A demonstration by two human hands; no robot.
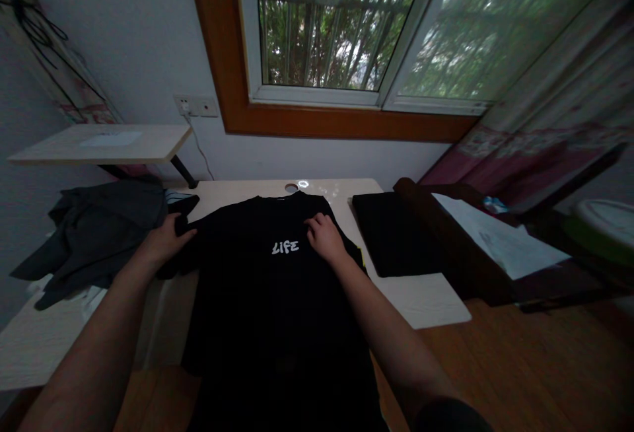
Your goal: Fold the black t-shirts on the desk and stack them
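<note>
A black T-shirt with white lettering on its chest lies spread on the table, its collar toward the window and its lower part hanging over the near edge. My left hand is closed on the sleeve at the left, thumb on top of the cloth. My right hand rests on the chest to the right of the lettering, fingers slightly bent and apart. I see no fold of cloth between those fingers.
Dark grey clothes lie heaped at left beneath a small raised shelf. On the right of the pale table sits a folded black cloth. Beyond it, a paper sheet covers a dark brown surface. A window is ahead.
</note>
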